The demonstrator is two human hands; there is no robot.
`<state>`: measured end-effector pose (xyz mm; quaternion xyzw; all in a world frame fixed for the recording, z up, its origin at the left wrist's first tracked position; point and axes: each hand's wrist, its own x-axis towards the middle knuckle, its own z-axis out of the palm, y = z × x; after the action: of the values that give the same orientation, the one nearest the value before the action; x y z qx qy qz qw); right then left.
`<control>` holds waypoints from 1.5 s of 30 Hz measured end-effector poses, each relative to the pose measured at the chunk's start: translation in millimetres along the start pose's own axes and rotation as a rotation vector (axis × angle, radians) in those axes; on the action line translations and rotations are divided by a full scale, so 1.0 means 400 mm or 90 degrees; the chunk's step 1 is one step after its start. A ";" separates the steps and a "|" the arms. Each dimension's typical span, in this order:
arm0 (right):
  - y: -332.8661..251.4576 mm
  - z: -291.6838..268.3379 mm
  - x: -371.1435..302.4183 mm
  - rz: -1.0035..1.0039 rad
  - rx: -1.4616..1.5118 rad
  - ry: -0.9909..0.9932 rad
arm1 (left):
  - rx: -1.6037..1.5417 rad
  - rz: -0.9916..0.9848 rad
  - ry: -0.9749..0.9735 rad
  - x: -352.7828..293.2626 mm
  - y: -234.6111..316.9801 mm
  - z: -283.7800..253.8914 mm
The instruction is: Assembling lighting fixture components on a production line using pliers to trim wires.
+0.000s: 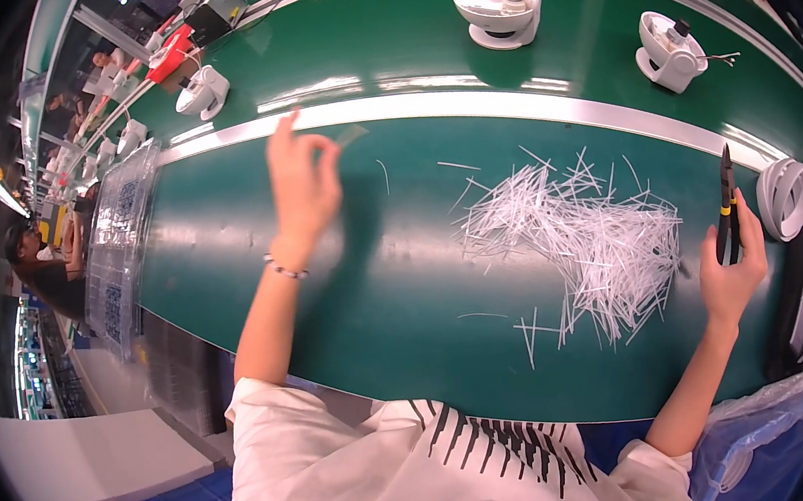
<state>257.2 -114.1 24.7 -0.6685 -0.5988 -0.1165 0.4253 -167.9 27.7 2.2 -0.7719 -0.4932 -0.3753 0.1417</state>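
Raised over the left part of the green work table [222, 220], my left hand [304, 178] is closed in a pinch. A small see-through piece [351, 135] shows at the fingertips; its kind is too blurred to tell. At the table's right side my right hand [734, 264] is wrapped round long-nose pliers [727, 226] with black jaws and black-and-yellow handles. Their tips point away from me, toward the far edge. Between my hands lies a loose heap of thin white strips [577, 242], with several single strips scattered around it.
Beyond a pale metal rail [425, 103] runs a green belt carrying white rounded housings [499, 10] [670, 51]. Grey-white rings [788, 200] are stacked at the far right, above a clear plastic bag [764, 437]. Plastic-wrapped sheets [118, 251] stand at the left end. A person [51, 263] is farther left.
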 end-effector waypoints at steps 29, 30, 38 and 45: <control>0.019 0.040 -0.028 -0.083 0.022 -0.111 | -0.229 -0.023 -0.241 -0.075 0.046 0.060; 0.021 0.040 -0.028 -0.091 0.018 -0.110 | -0.229 -0.007 -0.194 -0.073 0.048 0.057; 0.030 0.038 -0.024 -0.099 0.006 -0.107 | -0.061 -0.144 -0.228 -0.084 0.055 0.001; 0.017 0.039 -0.022 -0.112 0.004 -0.107 | -0.120 -0.120 -0.247 -0.087 0.059 0.017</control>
<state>255.6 -108.7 6.5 -0.6197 -0.6888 -0.0954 0.3639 -152.4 -2.3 -24.0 -0.7900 -0.5438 -0.2757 -0.0639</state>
